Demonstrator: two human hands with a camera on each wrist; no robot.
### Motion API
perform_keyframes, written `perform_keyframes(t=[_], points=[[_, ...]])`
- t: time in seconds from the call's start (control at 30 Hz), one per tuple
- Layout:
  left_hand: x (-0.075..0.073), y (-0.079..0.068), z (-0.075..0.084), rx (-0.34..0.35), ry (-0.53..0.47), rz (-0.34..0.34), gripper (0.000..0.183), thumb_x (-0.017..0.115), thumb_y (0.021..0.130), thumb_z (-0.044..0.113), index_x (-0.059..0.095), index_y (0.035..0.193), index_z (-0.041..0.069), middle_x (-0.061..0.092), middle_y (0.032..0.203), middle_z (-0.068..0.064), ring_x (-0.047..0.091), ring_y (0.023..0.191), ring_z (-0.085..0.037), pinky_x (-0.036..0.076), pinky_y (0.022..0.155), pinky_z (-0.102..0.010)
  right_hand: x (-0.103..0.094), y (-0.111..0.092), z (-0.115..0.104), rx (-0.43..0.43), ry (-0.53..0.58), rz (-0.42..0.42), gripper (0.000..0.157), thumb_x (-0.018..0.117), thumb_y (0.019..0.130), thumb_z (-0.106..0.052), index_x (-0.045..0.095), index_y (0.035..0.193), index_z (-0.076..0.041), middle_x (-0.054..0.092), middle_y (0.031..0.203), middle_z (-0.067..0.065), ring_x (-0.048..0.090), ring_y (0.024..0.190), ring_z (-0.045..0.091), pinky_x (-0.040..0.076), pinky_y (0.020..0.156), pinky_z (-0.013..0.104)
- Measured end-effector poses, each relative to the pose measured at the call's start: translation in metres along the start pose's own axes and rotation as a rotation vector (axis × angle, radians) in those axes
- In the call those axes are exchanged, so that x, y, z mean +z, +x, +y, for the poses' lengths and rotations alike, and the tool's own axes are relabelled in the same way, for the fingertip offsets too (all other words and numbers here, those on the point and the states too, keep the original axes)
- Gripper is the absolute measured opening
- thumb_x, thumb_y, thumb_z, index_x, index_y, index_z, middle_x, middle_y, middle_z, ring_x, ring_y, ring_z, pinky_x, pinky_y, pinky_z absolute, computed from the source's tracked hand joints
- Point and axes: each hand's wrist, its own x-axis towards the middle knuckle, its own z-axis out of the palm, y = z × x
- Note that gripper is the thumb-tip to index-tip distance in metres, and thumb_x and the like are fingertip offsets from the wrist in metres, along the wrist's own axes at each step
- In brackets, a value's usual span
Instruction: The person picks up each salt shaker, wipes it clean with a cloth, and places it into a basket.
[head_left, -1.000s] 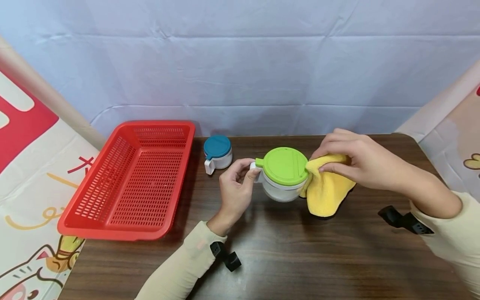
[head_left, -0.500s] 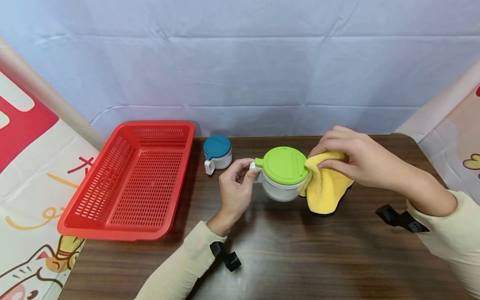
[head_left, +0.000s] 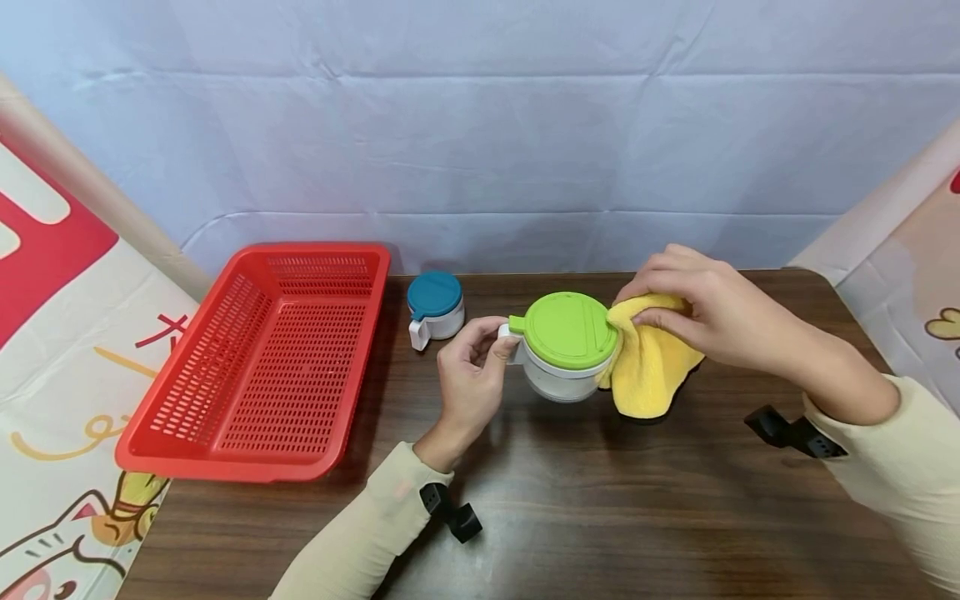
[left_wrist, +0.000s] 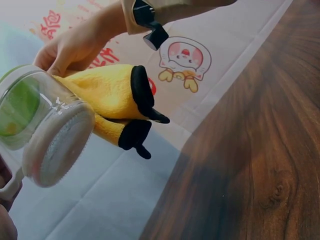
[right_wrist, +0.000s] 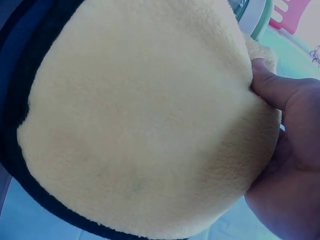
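My left hand (head_left: 472,375) grips the white handle of a clear jar (head_left: 566,382) with a bright green lid (head_left: 568,330). The jar is held up off the table; in the left wrist view its ribbed round base (left_wrist: 59,145) faces the camera. A yellow cloth (head_left: 647,367) with black edging is pinched between the thumb and fingers of my right hand (head_left: 708,312). Its bunched part presses against the right side of the jar at the lid's rim, and the rest hangs down. In the right wrist view the cloth (right_wrist: 145,115) fills most of the picture, with my thumb on it.
A small jar with a blue lid (head_left: 435,294) and white handle stands behind my left hand. To the left is a red perforated plastic basket (head_left: 330,454). The dark wood table (head_left: 600,517) ends at a pale cloth backdrop (head_left: 480,142).
My right hand and the yellow cloth have shifted slightly up and to the left along the jar's side. The left hand keeps its hold, and the jar has barely moved.
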Motion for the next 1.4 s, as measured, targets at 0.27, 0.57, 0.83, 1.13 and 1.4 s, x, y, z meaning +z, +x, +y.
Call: perform_keyframes(t=[0.27, 0.57, 0.83, 1.13, 1.4], points=[[0.000, 0.000, 0.000, 0.003, 0.000, 0.002, 0.015, 0.072, 0.091, -0.003, 0.068, 0.104, -0.010, 0.072, 0.097, -0.022, 0.063, 0.078, -0.009, 0.051, 0.065, -0.018, 0.003, 0.005, 0.003, 0.013, -0.017, 0.028, 0.043, 0.083, 0.072, 0.012, 0.076, 0.104, -0.016, 0.067, 0.098, -0.010, 0.046, 0.089, 0.006, 0.036, 0.071, 0.022], [0.002, 0.000, 0.002, 0.013, -0.001, 0.004, 0.015, 0.072, 0.090, -0.005, 0.069, 0.105, -0.009, 0.072, 0.096, -0.021, 0.064, 0.078, -0.009, 0.052, 0.065, -0.018, 0.008, 0.013, 0.009, 0.039, -0.038, 0.066, 0.040, 0.083, 0.075, 0.011, 0.077, 0.104, -0.015, 0.068, 0.098, -0.006, 0.048, 0.092, 0.012, 0.036, 0.073, 0.026], [0.002, 0.000, 0.003, 0.019, -0.002, 0.002, 0.015, 0.072, 0.090, -0.005, 0.068, 0.104, -0.010, 0.072, 0.097, -0.022, 0.065, 0.080, -0.010, 0.053, 0.067, -0.019, 0.013, 0.022, 0.013, 0.054, -0.028, 0.072, 0.035, 0.083, 0.078, 0.007, 0.077, 0.104, -0.016, 0.068, 0.097, -0.006, 0.051, 0.094, 0.013, 0.036, 0.074, 0.028], [0.004, -0.001, 0.002, 0.017, -0.014, -0.008, 0.016, 0.071, 0.090, -0.006, 0.068, 0.105, -0.010, 0.072, 0.096, -0.022, 0.067, 0.081, -0.011, 0.055, 0.071, -0.020, 0.018, 0.030, 0.017, 0.040, -0.017, 0.071, 0.032, 0.081, 0.080, 0.008, 0.077, 0.104, -0.012, 0.068, 0.096, -0.002, 0.052, 0.092, 0.016, 0.036, 0.072, 0.029], [0.005, -0.002, 0.002, 0.018, -0.023, -0.015, 0.015, 0.071, 0.091, -0.006, 0.067, 0.105, -0.010, 0.072, 0.096, -0.022, 0.066, 0.082, -0.009, 0.055, 0.071, -0.020, 0.021, 0.038, 0.022, 0.016, 0.006, 0.037, 0.032, 0.079, 0.081, 0.010, 0.076, 0.106, -0.012, 0.067, 0.098, -0.001, 0.049, 0.091, 0.016, 0.036, 0.071, 0.030]])
